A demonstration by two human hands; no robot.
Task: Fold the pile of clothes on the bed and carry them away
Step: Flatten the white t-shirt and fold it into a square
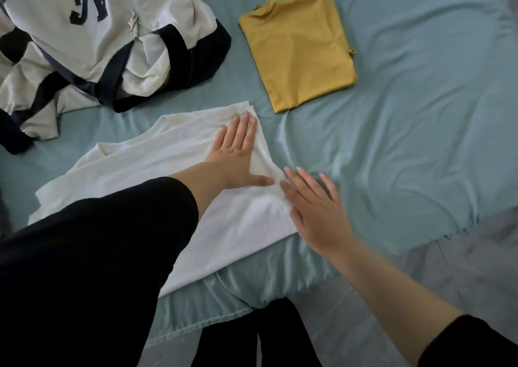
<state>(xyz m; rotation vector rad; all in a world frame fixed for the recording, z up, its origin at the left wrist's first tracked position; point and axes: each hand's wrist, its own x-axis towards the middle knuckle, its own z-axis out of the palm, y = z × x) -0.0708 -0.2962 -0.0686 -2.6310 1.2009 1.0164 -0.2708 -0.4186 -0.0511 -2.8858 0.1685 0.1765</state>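
Observation:
A white shirt (157,176) lies partly folded on the blue-green bed sheet (406,114), near the bed's front edge. My left hand (238,153) presses flat on its far right part, fingers straight and thumb spread. My right hand (316,207) lies flat along the shirt's right edge, fingers straight and touching the fabric. A folded yellow shirt (300,52) rests farther back on the sheet. At the back left sits a crumpled white and navy zip jacket (92,38) with dark lettering.
The bed's front edge and corner (392,249) drop to a grey floor (462,268) at the right. My dark trouser legs (252,338) stand against the bed. Open sheet stretches to the right of the yellow shirt.

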